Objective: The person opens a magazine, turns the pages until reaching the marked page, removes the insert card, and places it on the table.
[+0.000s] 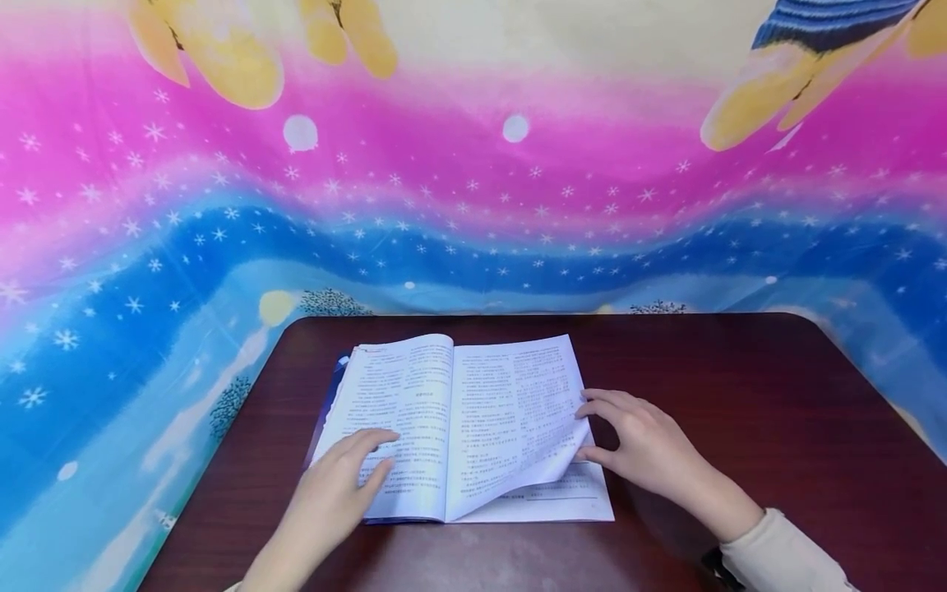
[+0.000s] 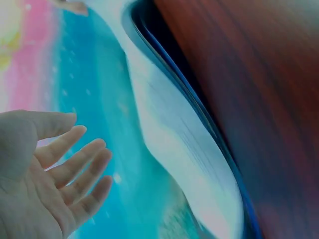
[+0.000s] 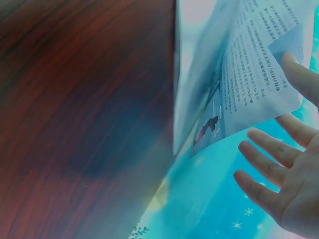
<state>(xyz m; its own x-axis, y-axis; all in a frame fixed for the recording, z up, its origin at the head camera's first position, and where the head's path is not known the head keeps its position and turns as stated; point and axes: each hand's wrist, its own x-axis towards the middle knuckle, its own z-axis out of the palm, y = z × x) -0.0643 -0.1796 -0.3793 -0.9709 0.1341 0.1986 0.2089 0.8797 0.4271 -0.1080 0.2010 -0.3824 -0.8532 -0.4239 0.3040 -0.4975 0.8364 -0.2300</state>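
Observation:
A magazine [image 1: 414, 378] lies open on the table, two columns of small print on each page and a dark blue cover edge at its left. My right hand [image 1: 644, 444] holds the outer edge of a right-hand page [image 1: 510, 436] between thumb and forefinger. That page's lower corner is lifted, with another printed page [image 1: 570, 497] showing beneath. In the right wrist view the thumb [image 3: 299, 74] lies against the lifted page, the other fingers spread. Above the lower left page is my left hand [image 1: 336, 481], fingers loosely extended and holding nothing; whether it touches the paper I cannot tell.
The dark reddish-brown table [image 1: 740, 395] has rounded far corners. Behind and around it hangs a pink and blue cloth [image 1: 473, 205] printed with snowflakes. Bare wood lies to the right of the magazine. A light sleeve [image 1: 784, 555] covers my right forearm.

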